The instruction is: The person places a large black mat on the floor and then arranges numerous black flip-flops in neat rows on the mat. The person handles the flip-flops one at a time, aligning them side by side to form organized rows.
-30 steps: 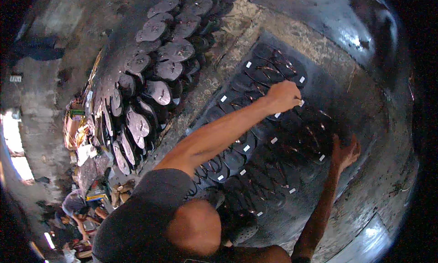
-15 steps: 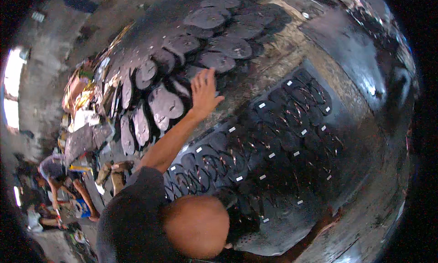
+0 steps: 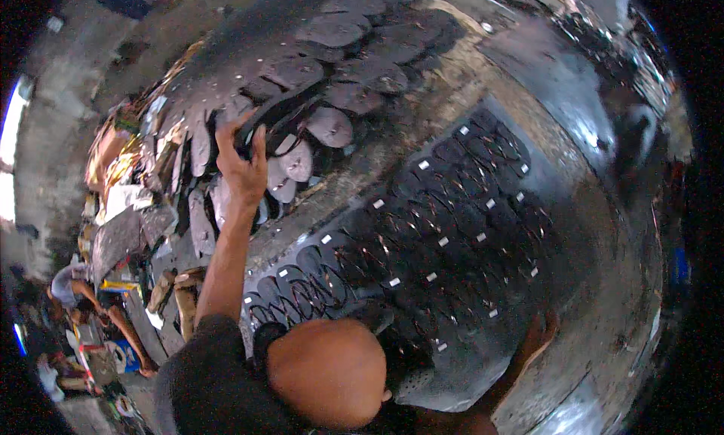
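Note:
At the upper left, my left hand (image 3: 243, 167) has its fingers and thumb closed round the near end of a dark sandal (image 3: 290, 102), which is tilted edge-on above the others. A thin dark loop hangs beneath it. Around it, grey sandal soles (image 3: 330, 126) lie overlapping in rows on the ground. My right hand (image 3: 541, 328) is low at the right edge of a dark sheet (image 3: 460, 386); its fingers are too dark to make out. Rows of black strapped sandals (image 3: 362, 254) with small white tags cover that sheet.
At the far left a person (image 3: 75, 288) bends over among containers and tools. Cardboard and scraps (image 3: 113, 163) are piled beyond the soles. A shiny dark sheet (image 3: 562, 96) lies at the upper right. Brownish shaped pieces (image 3: 183, 299) sit by my left forearm.
My left hand has moved left from above the soles, from spread fingers to a grip on a dark sandal, now lifted at a tilt. My right hand stays near the sheet's edge.

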The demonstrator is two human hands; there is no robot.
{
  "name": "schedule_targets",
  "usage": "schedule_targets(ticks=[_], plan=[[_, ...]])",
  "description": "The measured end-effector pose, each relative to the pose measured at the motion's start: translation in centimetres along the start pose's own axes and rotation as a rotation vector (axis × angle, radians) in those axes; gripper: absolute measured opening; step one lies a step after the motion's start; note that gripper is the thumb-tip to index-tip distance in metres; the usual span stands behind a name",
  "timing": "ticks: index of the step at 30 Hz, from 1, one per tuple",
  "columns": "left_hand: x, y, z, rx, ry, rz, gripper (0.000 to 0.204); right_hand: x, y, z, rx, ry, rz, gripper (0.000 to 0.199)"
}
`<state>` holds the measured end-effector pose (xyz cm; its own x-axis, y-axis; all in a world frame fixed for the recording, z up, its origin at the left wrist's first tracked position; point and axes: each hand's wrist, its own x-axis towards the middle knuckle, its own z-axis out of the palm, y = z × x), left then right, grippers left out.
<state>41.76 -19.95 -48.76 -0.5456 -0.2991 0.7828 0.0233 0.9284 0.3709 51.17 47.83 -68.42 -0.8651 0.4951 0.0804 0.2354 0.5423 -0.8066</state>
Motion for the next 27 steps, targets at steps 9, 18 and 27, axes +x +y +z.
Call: schedule_targets(ticks=[9, 18, 27], plan=[[-10.7, 17.4, 13.8, -0.667, -0.954, 0.618, 0.050, -1.8, -16.6, 8.1, 0.266, -0.358, -0.170, 0.068], [-16.6, 14.0, 17.1, -0.588, -1.147, 0.486, 0.058, -0.3, -15.4, 12.9, 0.121, -0.349, -0.622, 0.060], [-8.6, 25.3, 18.1, -0.812, -1.102, -0.012, 0.057, 10.2, -12.9, 2.3, 0.460, -0.088, 0.107, 0.040]])
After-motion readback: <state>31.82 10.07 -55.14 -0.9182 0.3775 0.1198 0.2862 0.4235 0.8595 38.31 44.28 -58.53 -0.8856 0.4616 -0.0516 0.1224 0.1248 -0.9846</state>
